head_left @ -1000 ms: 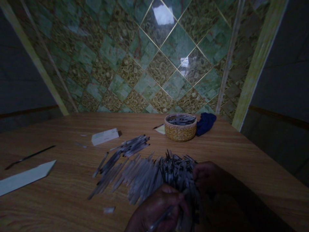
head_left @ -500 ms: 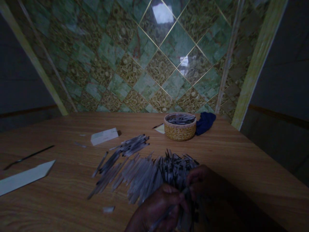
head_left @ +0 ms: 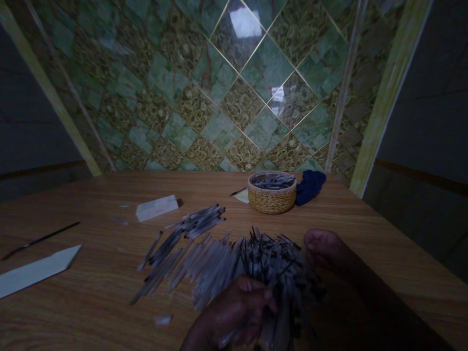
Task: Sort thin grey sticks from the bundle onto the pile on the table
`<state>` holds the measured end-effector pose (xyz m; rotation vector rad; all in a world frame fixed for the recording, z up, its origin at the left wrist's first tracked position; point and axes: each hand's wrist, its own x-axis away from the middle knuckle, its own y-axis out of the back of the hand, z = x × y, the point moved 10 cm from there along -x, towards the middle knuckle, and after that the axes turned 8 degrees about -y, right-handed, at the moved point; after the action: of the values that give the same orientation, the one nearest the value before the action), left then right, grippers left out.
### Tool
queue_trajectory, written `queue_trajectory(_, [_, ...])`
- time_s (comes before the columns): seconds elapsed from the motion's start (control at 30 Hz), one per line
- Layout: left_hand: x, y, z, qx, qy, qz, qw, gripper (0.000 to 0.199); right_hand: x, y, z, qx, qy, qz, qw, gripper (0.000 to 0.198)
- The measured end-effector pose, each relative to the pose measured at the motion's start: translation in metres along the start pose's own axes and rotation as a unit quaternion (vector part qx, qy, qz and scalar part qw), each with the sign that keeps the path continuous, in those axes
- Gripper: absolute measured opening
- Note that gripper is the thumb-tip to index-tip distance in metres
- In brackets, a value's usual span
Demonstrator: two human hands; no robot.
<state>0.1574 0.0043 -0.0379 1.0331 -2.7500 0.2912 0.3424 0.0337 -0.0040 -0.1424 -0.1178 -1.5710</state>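
Note:
My left hand (head_left: 239,309) is at the front of the pile, its fingers closed on a thin translucent plastic tube (head_left: 229,337) that slants out below the palm. To its right, my right hand (head_left: 323,248) is at the far right edge of the pile with fingers curled together; whatever is in them is hidden. Between and behind the hands lies a messy heap of dark-tipped thin sticks (head_left: 268,251). Left of the heap, paler translucent tubes (head_left: 210,268) lie side by side, and a smaller dark-ended bundle (head_left: 201,220) sits farther back. Shadow darkens the area below the right hand.
A woven basket (head_left: 272,201) full of similar sticks stands at the back, a dark blue cloth (head_left: 310,186) beside it. On the left lie a white box (head_left: 157,208), a pale flat strip (head_left: 40,270) and a thin dark brush-like stick (head_left: 42,240). A tiled wall (head_left: 219,97) rises behind.
My right hand has drawn away from the left, moving right and slightly up. My left hand has shifted a little leftward, still holding the tube.

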Motion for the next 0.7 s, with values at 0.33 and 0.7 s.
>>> queue_trajectory(0.33, [0.009,0.074,-0.029,-0.17,-0.055,-0.244,0.953,0.043,0.022,0.031,0.049,0.191,0.147,-0.227,0.944,0.008])
queue_trajectory(0.7, [0.024,0.103,-0.053,-0.464,-0.044,-0.369,0.804,0.039,0.031,-0.095,0.016,0.613,0.176,-0.041,0.769,0.016])
